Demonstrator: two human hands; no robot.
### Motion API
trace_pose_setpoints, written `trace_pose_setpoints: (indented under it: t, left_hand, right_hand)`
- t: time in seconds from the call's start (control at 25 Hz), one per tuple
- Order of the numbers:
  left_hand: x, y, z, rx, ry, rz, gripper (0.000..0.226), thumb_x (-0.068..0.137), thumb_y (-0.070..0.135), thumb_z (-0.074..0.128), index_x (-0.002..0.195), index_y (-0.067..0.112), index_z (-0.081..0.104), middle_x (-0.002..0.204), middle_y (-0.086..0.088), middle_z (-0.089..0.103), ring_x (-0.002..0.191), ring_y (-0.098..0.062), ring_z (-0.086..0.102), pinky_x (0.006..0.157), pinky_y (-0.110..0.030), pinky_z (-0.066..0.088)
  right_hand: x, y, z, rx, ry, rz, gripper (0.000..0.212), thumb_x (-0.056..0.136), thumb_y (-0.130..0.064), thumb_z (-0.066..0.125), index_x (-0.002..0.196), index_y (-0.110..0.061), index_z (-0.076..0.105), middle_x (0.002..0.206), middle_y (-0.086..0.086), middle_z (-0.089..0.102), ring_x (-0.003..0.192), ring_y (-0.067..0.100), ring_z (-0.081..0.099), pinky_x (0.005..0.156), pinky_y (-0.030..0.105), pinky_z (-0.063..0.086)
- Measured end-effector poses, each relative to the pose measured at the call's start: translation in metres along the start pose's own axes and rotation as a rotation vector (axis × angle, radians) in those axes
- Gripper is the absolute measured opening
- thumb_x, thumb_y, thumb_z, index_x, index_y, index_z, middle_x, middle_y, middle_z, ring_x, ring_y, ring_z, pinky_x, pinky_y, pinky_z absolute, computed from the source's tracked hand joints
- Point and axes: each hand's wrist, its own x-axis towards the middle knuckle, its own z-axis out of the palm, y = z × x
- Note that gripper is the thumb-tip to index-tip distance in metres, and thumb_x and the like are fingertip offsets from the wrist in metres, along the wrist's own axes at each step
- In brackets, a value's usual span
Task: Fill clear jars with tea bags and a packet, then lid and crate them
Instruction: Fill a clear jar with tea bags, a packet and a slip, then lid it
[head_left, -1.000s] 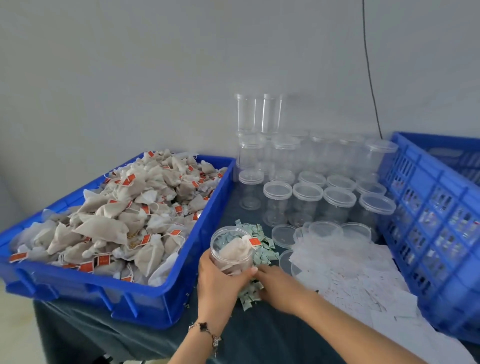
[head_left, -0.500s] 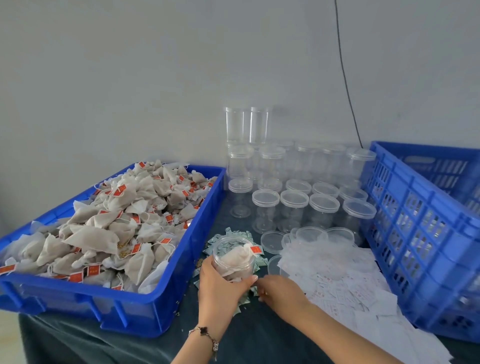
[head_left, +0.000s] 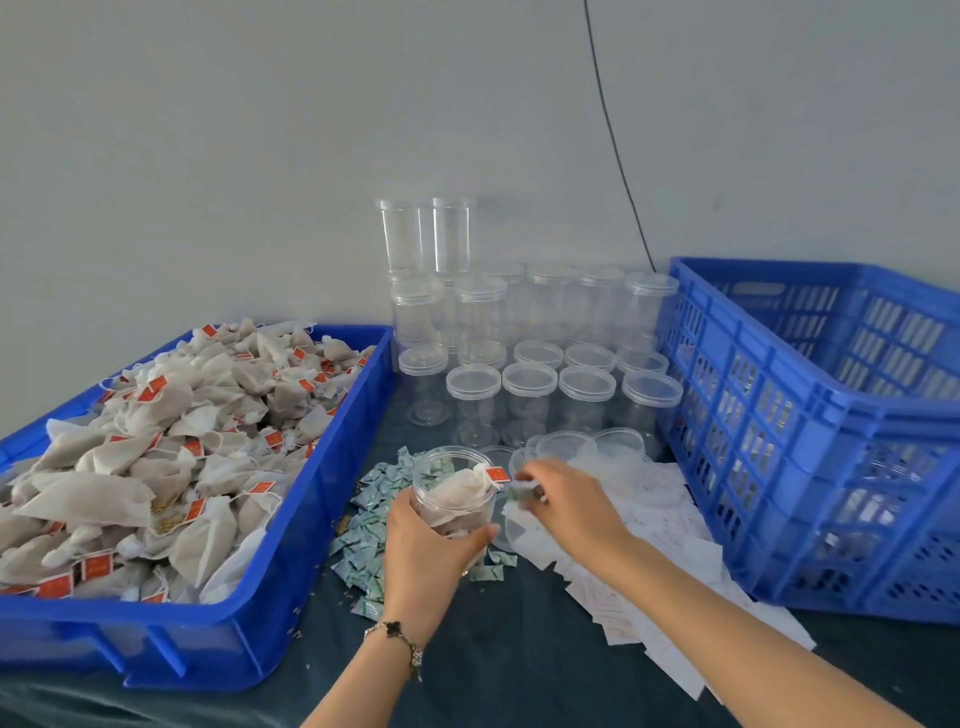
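My left hand (head_left: 431, 545) is wrapped around an open clear jar (head_left: 454, 491) just above the dark tabletop (head_left: 519, 649), near the middle of my view. The jar already has tea bags inside, one red tag hanging over its rim. My right hand (head_left: 566, 506), at three o'clock from the jar and just beside it, pinches a small green packet (head_left: 522, 491) between its fingertips, close to the jar's mouth.

At nine o'clock sits a blue tray (head_left: 311, 519) heaped with tea bags (head_left: 156, 467). Under and around the jar, toward seven o'clock, lies a scatter of green packets (head_left: 374, 525). At twelve o'clock stand many empty jars (head_left: 524, 400), some capped and some stacked; loose lids (head_left: 566, 447) lie just in front of them. White paper slips (head_left: 649, 571) spread at four o'clock. At two o'clock is a blue crate (head_left: 810, 431).

I judge this jar nearly filled: the packet goes in next, then a lid, then the crate. Many jars remain unfilled.
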Motion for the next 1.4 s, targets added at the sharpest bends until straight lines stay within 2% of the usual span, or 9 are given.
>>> trace_pose_setpoints:
  t: [0.16,0.36,0.52,0.64,0.8,0.96,1.04,1.2,1.4]
  left_hand:
    - [-0.004,0.005,0.021,0.028,-0.034,0.013,0.093,0.048,0.04,0.092,0.125,0.018,0.044,0.116,0.004,0.056,0.1,-0.012,0.059,0.072,-0.024,0.052]
    - [-0.021,0.014,0.052,0.032,-0.161,-0.018,0.097,0.043,0.05,0.087,0.124,0.024,0.042,0.111,0.01,0.059,0.085,0.0,0.063,0.065,-0.019,0.051]
    - [-0.034,0.017,0.065,0.091,-0.184,0.001,0.079,0.038,0.062,0.077,0.106,0.037,0.045,0.092,0.017,0.064,0.079,0.001,0.063,0.062,-0.019,0.049]
    - [-0.042,0.009,0.071,0.054,-0.239,-0.006,0.068,0.039,0.06,0.076,0.098,0.04,0.047,0.087,0.019,0.066,0.076,0.008,0.062,0.059,-0.012,0.047]
    - [-0.055,-0.003,0.07,0.038,-0.29,0.067,0.069,0.046,0.05,0.084,0.102,0.047,0.043,0.096,0.025,0.062,0.084,0.013,0.06,0.062,-0.005,0.046]
    - [-0.056,-0.004,0.068,0.061,-0.277,0.144,0.071,0.044,0.051,0.083,0.1,0.062,0.04,0.104,0.038,0.054,0.09,0.016,0.057,0.063,-0.006,0.047]
    - [-0.053,-0.006,0.067,0.169,-0.283,0.129,0.074,0.042,0.062,0.079,0.105,0.053,0.04,0.106,0.026,0.056,0.092,0.011,0.056,0.067,-0.012,0.047]
    - [-0.052,-0.007,0.065,0.246,-0.282,0.105,0.078,0.038,0.073,0.072,0.1,0.053,0.028,0.107,0.028,0.047,0.092,0.019,0.048,0.063,-0.007,0.036]
    - [-0.051,-0.01,0.066,0.247,-0.291,0.101,0.085,0.038,0.074,0.072,0.106,0.05,0.027,0.109,0.025,0.047,0.096,0.011,0.05,0.066,-0.008,0.036]
  right_hand:
    - [0.008,-0.013,-0.036,0.213,0.267,0.032,0.015,0.082,-0.023,0.07,0.096,-0.021,0.065,0.09,-0.014,0.064,0.083,0.0,0.059,0.075,0.017,0.048]
    - [-0.003,-0.007,-0.067,0.152,-0.053,-0.088,0.024,0.089,-0.045,0.056,0.095,-0.026,0.069,0.09,-0.018,0.067,0.085,-0.004,0.057,0.075,0.013,0.041]
    - [-0.026,0.006,-0.066,-0.13,-0.354,-0.167,0.077,0.08,-0.078,0.009,0.07,-0.02,0.059,0.07,-0.004,0.06,0.075,0.01,0.056,0.073,0.026,0.041]
    - [-0.036,0.016,-0.059,0.022,-0.295,-0.102,0.065,0.086,-0.07,0.015,0.076,-0.029,0.064,0.093,-0.002,0.068,0.109,0.006,0.053,0.096,0.028,0.035]
    - [-0.048,0.057,-0.055,-0.073,0.136,0.191,0.025,0.096,-0.033,0.044,0.095,-0.019,0.064,0.091,-0.004,0.065,0.088,0.013,0.057,0.076,0.031,0.047]
    - [-0.083,0.094,-0.022,-0.487,-0.488,0.571,0.056,0.097,-0.044,0.036,0.145,-0.017,0.027,0.143,0.011,0.036,0.128,0.028,0.038,0.099,0.038,0.038]
    - [-0.095,0.102,-0.006,-0.515,-0.454,0.588,0.06,0.099,-0.047,0.029,0.149,-0.019,0.013,0.153,0.01,0.021,0.137,0.028,0.027,0.105,0.04,0.033]
    - [-0.094,0.102,0.0,-0.561,-0.204,0.388,0.034,0.1,-0.028,0.035,0.132,-0.021,0.043,0.132,-0.003,0.049,0.121,0.017,0.044,0.094,0.032,0.038]
    - [-0.087,0.087,-0.009,-0.651,-0.24,0.241,0.02,0.094,-0.01,0.044,0.109,-0.017,0.054,0.107,-0.002,0.062,0.096,0.015,0.057,0.079,0.024,0.036]
